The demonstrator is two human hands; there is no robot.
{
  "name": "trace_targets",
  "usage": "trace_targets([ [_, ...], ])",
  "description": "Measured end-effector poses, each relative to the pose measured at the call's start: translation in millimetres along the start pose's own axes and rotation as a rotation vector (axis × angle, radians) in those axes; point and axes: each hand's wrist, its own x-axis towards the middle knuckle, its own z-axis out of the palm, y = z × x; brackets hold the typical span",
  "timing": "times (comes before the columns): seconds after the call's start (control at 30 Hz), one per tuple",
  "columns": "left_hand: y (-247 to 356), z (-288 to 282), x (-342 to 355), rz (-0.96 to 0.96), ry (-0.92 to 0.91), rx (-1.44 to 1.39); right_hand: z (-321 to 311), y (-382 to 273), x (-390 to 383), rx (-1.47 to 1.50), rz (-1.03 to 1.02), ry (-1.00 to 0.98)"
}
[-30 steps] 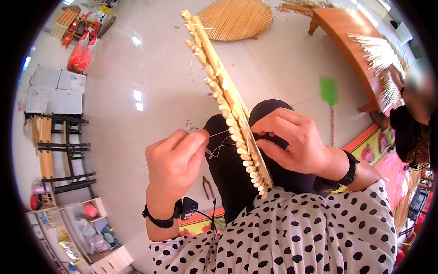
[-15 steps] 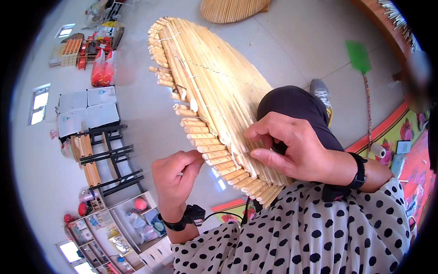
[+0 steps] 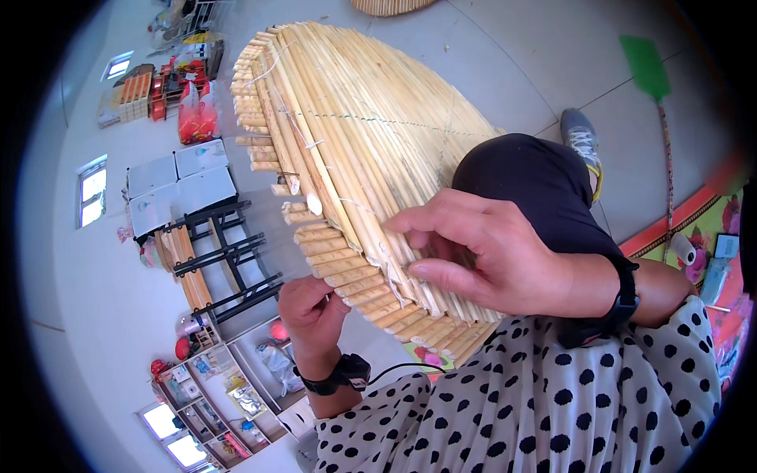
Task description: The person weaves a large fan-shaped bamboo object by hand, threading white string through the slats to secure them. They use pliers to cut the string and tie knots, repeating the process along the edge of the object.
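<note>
A rounded mat of pale plant stalks (image 3: 371, 126) leans across my lap, its crosswise layer of cut stalk ends (image 3: 339, 268) showing along the left edge. White thread stitches (image 3: 315, 145) bind a strip of lengthwise stalks near that edge. Below the stalk ends, my left hand (image 3: 314, 315) is closed in a pinch against the mat's rim; what lies between its fingers is hidden. My right hand (image 3: 497, 252) rests over the mat's upper face, with thumb and index finger apart and the other fingers curled behind. Its fingertips are beside the stitched strip.
My dark-trousered knee (image 3: 520, 169) is under the mat's right side. Another stalk mat (image 3: 390, 6) lies on the floor ahead. A green fly swatter (image 3: 646, 67) stands at the right, near a floral cloth (image 3: 702, 260). Shelves (image 3: 213, 402) and folded black-legged furniture (image 3: 225, 252) line the left.
The view has shifted, and the mat appears lower left and turned flatter toward me. My left hand has come closer under the stalk ends; my right hand stays over the stitched strip.
</note>
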Motion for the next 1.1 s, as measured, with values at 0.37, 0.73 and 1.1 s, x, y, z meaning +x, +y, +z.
trace_targets([
  [0.37,1,2,1,-0.018,0.01,0.003,0,4,-1,0.04,-0.025,-0.013],
  [0.73,16,-9,6,0.003,-0.015,0.038,-2,2,-10,0.083,0.033,-0.029],
  [1.1,28,-14,13,0.029,-0.063,0.123,-2,1,-8,0.089,0.016,0.009],
])
